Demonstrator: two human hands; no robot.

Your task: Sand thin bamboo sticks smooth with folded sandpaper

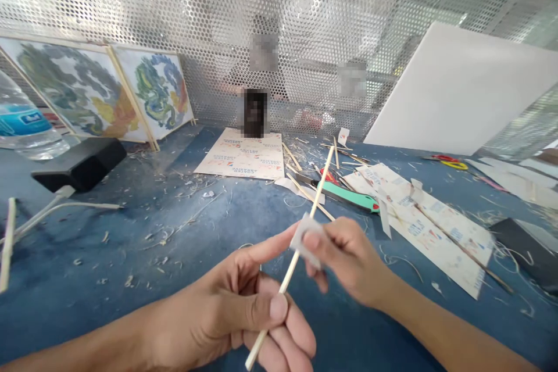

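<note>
A thin pale wooden stick [285, 279] slants up and away from me above the table. My left hand [244, 308] pinches its near part between thumb and fingers, with the index finger stretched out along its left side. Farther up, my right hand [349, 261] is closed on a small folded piece of sandpaper [310, 238], pale side outward, which wraps against the stick. The left index fingertip touches the sandpaper's edge. Behind the stick lies a knife with a turquoise handle [346, 195].
Sandpaper sheets [244, 157] lie on the blue table [174, 279] among wood shavings and slivers. At left stand a water bottle [26, 122], a black box [81, 163] and painted panels [154, 90]. A white board [457, 93] leans on the perforated metal screen [209, 11]; scissors [451, 161] lie right.
</note>
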